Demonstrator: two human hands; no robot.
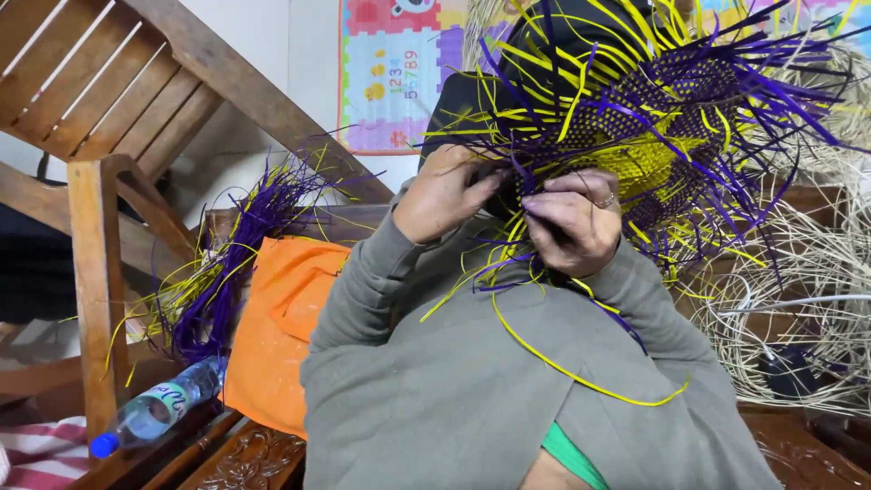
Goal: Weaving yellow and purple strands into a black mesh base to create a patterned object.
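In the head view, the left hand [445,192] and the right hand [573,222] are raised side by side, each grip pinched on yellow and purple strands at the lower edge of the half-woven piece [649,113]. A bundle of loose strands [213,272], an orange cloth [277,331] and a plastic bottle [156,408] lie to the left, pale cane coils [798,308] to the right.

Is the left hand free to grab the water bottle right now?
Probably not: the left hand is raised, its fingers in the purple-and-yellow weaving, while the water bottle lies low beside the orange cloth.
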